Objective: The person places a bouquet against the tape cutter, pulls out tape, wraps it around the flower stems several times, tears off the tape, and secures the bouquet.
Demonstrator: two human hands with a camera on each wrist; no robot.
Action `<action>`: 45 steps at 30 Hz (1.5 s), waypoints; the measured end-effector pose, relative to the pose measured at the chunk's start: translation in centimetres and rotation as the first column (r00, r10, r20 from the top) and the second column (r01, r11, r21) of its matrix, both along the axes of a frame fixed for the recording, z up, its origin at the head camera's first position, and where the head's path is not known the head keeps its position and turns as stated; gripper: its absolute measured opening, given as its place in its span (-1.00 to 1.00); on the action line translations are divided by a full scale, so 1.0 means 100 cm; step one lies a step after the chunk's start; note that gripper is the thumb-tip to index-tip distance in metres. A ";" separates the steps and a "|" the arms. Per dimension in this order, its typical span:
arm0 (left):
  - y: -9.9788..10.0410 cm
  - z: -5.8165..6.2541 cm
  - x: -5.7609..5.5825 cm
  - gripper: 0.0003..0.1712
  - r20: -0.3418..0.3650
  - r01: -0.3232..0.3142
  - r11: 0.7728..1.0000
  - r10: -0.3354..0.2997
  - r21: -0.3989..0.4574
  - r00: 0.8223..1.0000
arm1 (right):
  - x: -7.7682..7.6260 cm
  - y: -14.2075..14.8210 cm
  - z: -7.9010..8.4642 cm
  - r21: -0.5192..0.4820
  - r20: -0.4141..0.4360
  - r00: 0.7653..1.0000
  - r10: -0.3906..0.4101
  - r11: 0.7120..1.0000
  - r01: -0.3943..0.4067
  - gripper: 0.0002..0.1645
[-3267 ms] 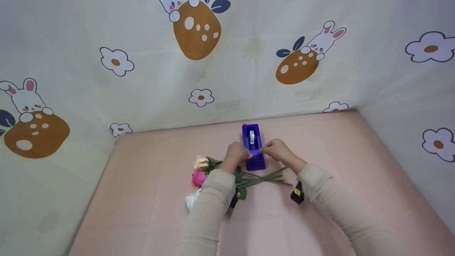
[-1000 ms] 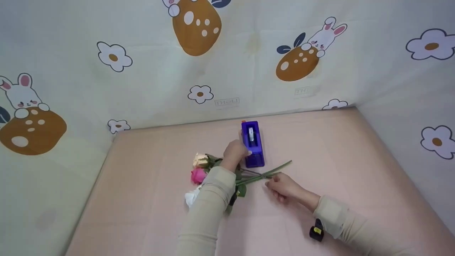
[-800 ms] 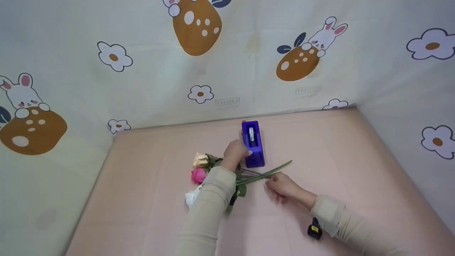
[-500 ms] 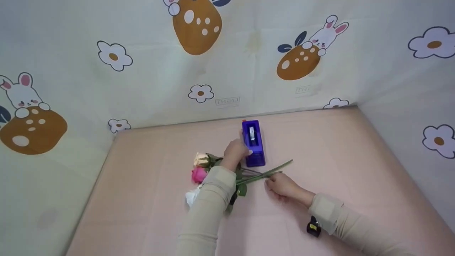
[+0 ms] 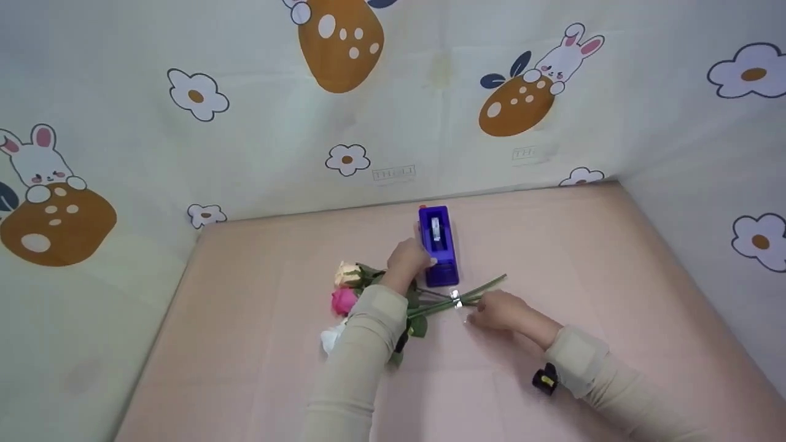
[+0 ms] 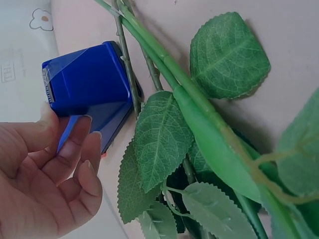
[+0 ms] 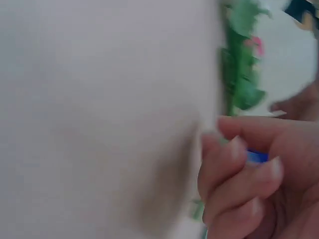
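Observation:
My left hand (image 5: 408,261) holds the front end of a blue tape dispenser (image 5: 442,275), its thumb near the toothed cutter in the left wrist view. A shiny strip of clear tape (image 5: 456,299) lies across the crossed green stems (image 5: 433,308) of several artificial roses. Just right of it, my right hand (image 5: 500,310) has curled fingers, with thumb and index fingertip together at the tape's lower end. The blurred right wrist view hides the tape. A cream rose (image 5: 347,274), a pink rose (image 5: 344,301) and a white rose (image 5: 332,339) lie left, partly behind my left sleeve.
The pale pink tabletop (image 5: 258,380) meets a patterned cloth wall (image 5: 430,123) behind the dispenser. A black wrist device (image 5: 545,379) with a yellow label sits by my right cuff. Green leaves (image 6: 229,55) spread below my left wrist.
My right hand has gone from the dispenser down to the stems, then slightly right and up in the last half second. The tape strip across the stems now shows. My left hand stays at the dispenser.

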State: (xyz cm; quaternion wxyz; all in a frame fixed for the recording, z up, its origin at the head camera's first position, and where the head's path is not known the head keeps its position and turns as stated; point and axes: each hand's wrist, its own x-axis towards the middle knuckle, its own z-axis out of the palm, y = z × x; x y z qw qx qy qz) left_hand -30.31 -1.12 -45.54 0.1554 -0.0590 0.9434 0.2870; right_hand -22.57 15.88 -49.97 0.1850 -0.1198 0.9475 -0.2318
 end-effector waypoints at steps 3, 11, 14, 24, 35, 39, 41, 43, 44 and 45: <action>-0.001 -0.001 -0.001 -0.66 0.003 -0.005 1.000 0.005 0.006 1.000 | -0.011 0.004 0.000 0.069 -0.338 0.928 0.157 0.988 -0.142 -0.72; 0.002 -0.003 0.001 -0.70 -0.013 -0.007 1.000 0.007 -0.017 1.000 | -0.027 0.007 -0.027 0.116 -0.420 0.854 0.307 0.951 -0.285 -0.51; 0.003 -0.002 0.001 -0.70 -0.007 -0.009 1.000 0.009 -0.027 1.000 | -0.030 0.007 -0.028 0.078 -0.401 0.865 0.300 0.953 -0.294 -0.58; 0.003 -0.002 0.000 -0.65 0.003 -0.016 0.999 0.016 -0.035 1.000 | -0.032 0.012 -0.037 -0.066 -0.472 0.829 0.299 0.926 -0.372 -0.83; 0.005 -0.004 -0.001 -0.59 0.025 -0.018 0.998 0.019 -0.055 1.000 | -0.029 0.012 -0.032 -0.048 -0.385 0.854 0.350 0.916 -0.398 -0.82; 0.004 -0.003 -0.002 -0.60 0.034 -0.026 0.998 0.027 -0.051 0.999 | -0.029 0.013 -0.029 -0.052 -0.372 0.853 0.366 0.909 -0.413 -0.85; 0.004 -0.003 -0.002 -0.60 0.029 -0.023 0.998 0.025 -0.051 0.999 | -0.028 0.013 -0.029 -0.044 -0.357 0.854 0.380 0.906 -0.422 -0.85; 0.004 -0.002 -0.001 -0.61 0.028 -0.017 0.998 0.019 -0.053 0.999 | -0.027 0.014 -0.030 -0.035 -0.327 0.859 0.395 0.903 -0.429 -0.83; 0.004 -0.002 -0.001 -0.61 0.027 -0.017 0.998 0.018 -0.054 0.999 | -0.027 0.014 -0.030 -0.030 -0.314 0.860 0.403 0.901 -0.434 -0.82; 0.004 -0.002 -0.001 -0.61 0.026 -0.017 0.998 0.019 -0.053 0.999 | -0.026 0.014 -0.031 -0.026 -0.307 0.857 0.415 0.896 -0.443 -0.82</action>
